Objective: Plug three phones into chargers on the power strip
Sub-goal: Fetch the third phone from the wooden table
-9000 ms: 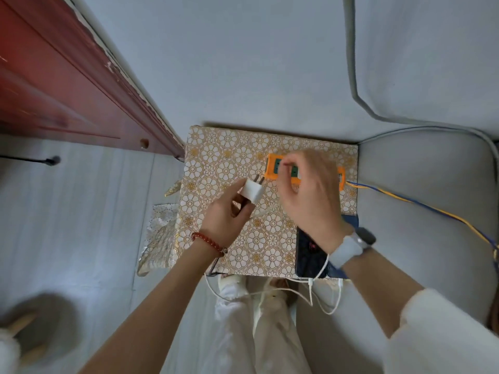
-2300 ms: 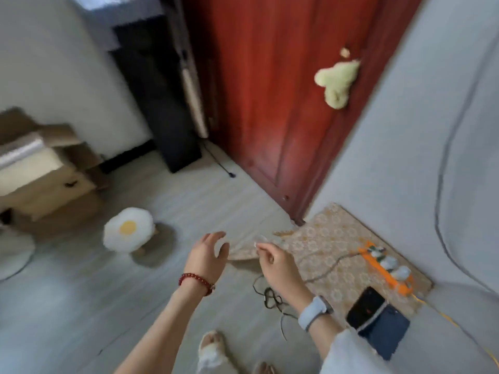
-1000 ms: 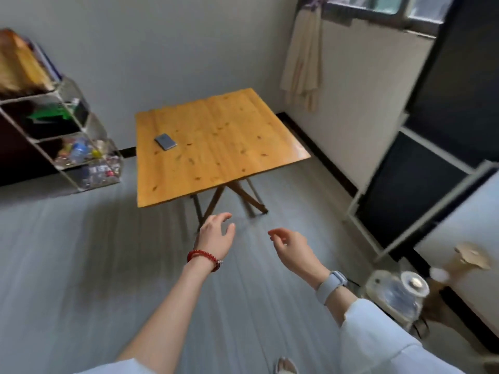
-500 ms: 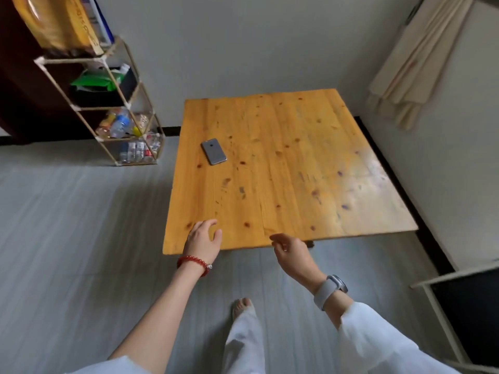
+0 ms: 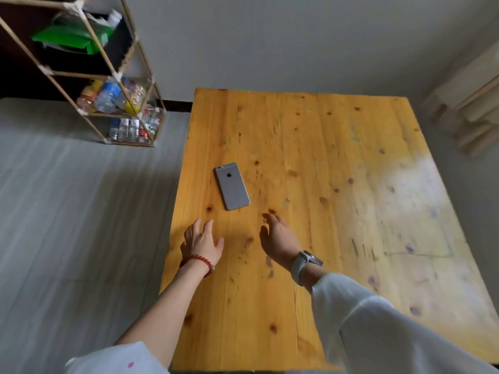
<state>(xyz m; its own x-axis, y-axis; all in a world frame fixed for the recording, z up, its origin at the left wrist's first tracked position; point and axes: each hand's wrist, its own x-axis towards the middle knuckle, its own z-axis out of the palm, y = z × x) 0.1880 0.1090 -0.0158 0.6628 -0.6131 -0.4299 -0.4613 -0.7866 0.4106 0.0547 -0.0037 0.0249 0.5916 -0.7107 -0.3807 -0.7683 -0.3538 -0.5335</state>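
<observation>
Wooden tabletop (image 5: 337, 184) carries a grey phone (image 5: 232, 186), face down, untouched; left hand (image 5: 201, 240) at seven o'clock of it, right hand (image 5: 278, 238) at five, fingers apart, empty; fetching and plugging remain, I judge.

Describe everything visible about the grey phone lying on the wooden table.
The grey phone is a slim rectangular slab with rounded corners and a metallic-looking back bearing a dark logo. It lies flat, screen down, near the left edge of the orange-toned wooden table, angled slightly. Nothing touches it: both open hands, left hand and right hand, are short of it. No cable attached.
</observation>
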